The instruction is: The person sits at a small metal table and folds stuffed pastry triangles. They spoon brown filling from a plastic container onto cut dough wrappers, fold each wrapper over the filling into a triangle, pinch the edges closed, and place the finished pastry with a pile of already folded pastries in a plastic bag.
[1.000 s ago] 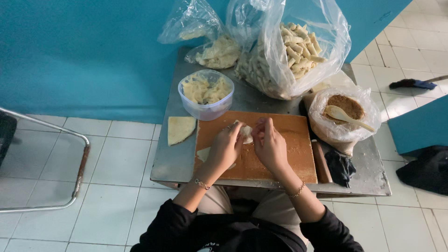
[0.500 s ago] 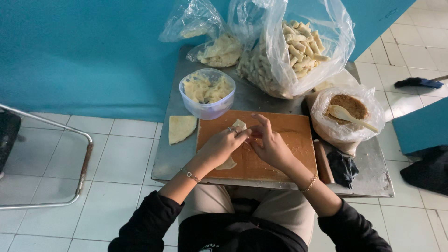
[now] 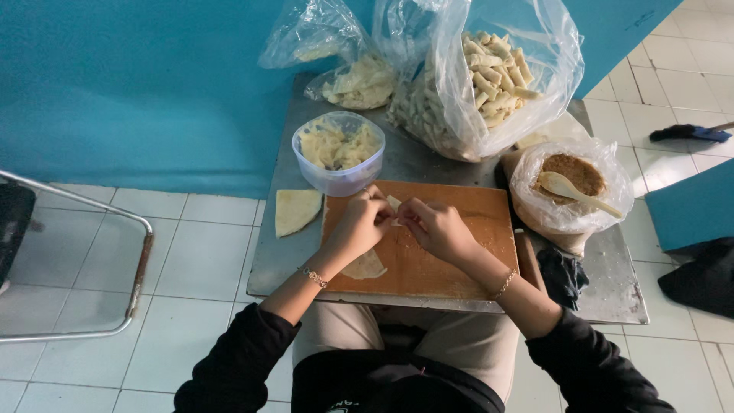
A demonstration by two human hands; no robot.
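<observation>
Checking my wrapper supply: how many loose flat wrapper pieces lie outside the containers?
2: one wrapper piece on the metal table left of the wooden board; one on the board under the left hand. Others may be hidden.

Rectangular brown wooden cutting board (image 3: 451, 260): matt, smooth. Grey metal table (image 3: 428, 164): dull sheen, scuffed. Clear plastic tub (image 3: 339, 177) and clear crinkled plastic bag of pale rolls (image 3: 527, 99): glossy. Pale dough wrapper (image 3: 295, 210): matt, soft-looking.

From my remote seat, the pale wrapper piece (image 3: 394, 203) is mostly hidden between the left hand (image 3: 358, 226) and right hand (image 3: 436, 227), its grip unreadable; the flat wrapper (image 3: 365, 266) lies half under the left wrist; the metal chair frame (image 3: 115, 229) runs off the left edge.
</observation>
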